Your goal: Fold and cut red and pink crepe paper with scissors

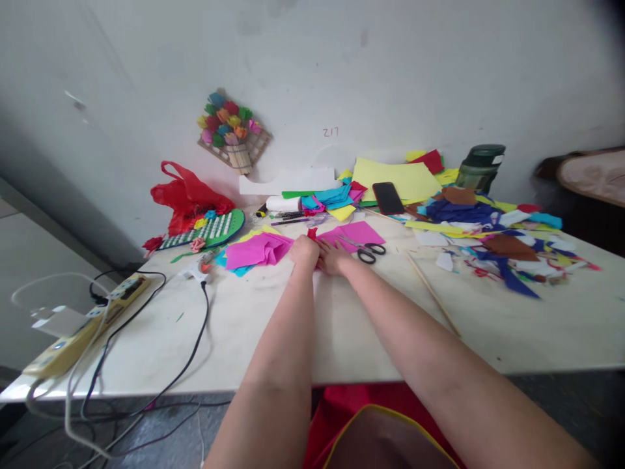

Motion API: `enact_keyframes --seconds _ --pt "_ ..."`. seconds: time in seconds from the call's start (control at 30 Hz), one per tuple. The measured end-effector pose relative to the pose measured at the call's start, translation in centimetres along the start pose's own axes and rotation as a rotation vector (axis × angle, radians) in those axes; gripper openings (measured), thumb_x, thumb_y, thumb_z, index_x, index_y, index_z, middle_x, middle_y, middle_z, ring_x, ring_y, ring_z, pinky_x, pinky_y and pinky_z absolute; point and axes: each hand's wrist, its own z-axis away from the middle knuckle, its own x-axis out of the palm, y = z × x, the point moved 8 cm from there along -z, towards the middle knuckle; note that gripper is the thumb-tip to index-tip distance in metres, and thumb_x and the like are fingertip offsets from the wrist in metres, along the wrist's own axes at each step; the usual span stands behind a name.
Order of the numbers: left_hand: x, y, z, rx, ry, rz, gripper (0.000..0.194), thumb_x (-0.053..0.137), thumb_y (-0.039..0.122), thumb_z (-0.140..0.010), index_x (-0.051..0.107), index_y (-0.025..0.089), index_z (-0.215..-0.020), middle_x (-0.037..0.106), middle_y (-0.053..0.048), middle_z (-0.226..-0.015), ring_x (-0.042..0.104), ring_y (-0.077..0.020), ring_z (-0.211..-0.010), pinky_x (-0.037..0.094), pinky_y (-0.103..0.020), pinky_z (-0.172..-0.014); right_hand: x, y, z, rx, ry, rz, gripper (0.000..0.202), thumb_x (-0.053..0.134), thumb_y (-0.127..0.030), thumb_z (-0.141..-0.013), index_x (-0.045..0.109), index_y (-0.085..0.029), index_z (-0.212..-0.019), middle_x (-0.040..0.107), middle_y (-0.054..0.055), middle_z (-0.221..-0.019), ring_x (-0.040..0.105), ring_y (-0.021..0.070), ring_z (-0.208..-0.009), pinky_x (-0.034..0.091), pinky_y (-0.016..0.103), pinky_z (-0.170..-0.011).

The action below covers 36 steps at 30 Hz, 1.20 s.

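Observation:
My left hand (303,250) is closed over a small piece of red paper (312,232), whose tip pokes out past the fingers. Right beside it, my right hand (333,256) lies on the table with its fingers stretched out, touching the red paper's side. Most of the red piece is hidden under both hands. Black-handled scissors (367,253) rest on a pink sheet (359,233) just past my right hand. To the left of my left hand lies a stack of pink paper (256,251), with blue and yellow sheets showing under it.
A glue gun (198,270) with a black cord and a power strip (88,329) sit at left. A wooden stick (432,293) lies at right, near a heap of paper scraps (508,247). Farther back are a phone (388,198), a bottle (481,167) and a red bag (188,195).

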Motion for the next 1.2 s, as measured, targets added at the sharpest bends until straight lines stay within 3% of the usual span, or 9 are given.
enact_keyframes --seconds 0.23,0.53,0.77,1.07,1.2 --pt "0.9 -0.3 0.2 -0.027 0.059 0.017 0.028 0.050 0.030 -0.076 0.059 0.013 -0.097 0.064 -0.017 -0.097 0.061 -0.0257 -0.090 0.045 -0.034 -0.074 0.0 0.1 0.1 0.025 0.007 -0.009 0.060 0.026 -0.037 -0.086 0.016 -0.017 -0.141 0.009 0.004 -0.147 0.005 0.0221 -0.135 0.002 0.048 -0.107" --pt "0.9 -0.3 0.0 0.013 0.031 0.001 0.049 0.046 0.053 -0.075 0.062 0.011 -0.094 0.063 -0.018 -0.098 0.059 -0.0282 -0.093 0.044 -0.035 -0.077 0.1 0.2 0.0 0.071 -0.023 -0.006 0.062 0.023 -0.038 -0.087 0.013 -0.011 -0.141 0.009 0.008 -0.147 0.003 0.0209 -0.135 0.001 0.046 -0.107" --pt "1.1 -0.4 -0.2 0.033 0.000 0.010 0.048 0.047 0.053 -0.074 0.063 0.012 -0.093 0.064 -0.017 -0.095 0.059 -0.0284 -0.091 0.044 -0.035 -0.075 -0.1 0.2 0.2 0.075 -0.020 -0.040 0.061 0.023 -0.039 -0.087 0.015 -0.012 -0.141 0.010 0.008 -0.147 0.003 0.0212 -0.135 0.001 0.045 -0.107" --pt "0.9 -0.4 0.0 0.066 0.064 -0.008 0.035 0.045 0.040 -0.079 0.063 0.014 -0.094 0.065 -0.016 -0.095 0.060 -0.0258 -0.091 0.044 -0.034 -0.075 0.0 0.4 0.2 0.017 0.044 -0.023 0.061 0.019 -0.038 -0.087 0.013 -0.010 -0.141 0.012 0.008 -0.147 0.005 0.0209 -0.135 0.002 0.045 -0.107" --pt "0.7 -0.6 0.0 0.067 0.091 -0.020 0.034 0.043 0.040 -0.081 0.062 0.016 -0.095 0.064 -0.015 -0.097 0.060 -0.0259 -0.092 0.043 -0.034 -0.076 0.0 1.1 0.3 0.045 0.007 0.018 0.066 0.021 -0.044 -0.086 0.010 -0.009 -0.141 0.007 0.007 -0.147 0.003 0.0216 -0.135 0.001 0.046 -0.106"
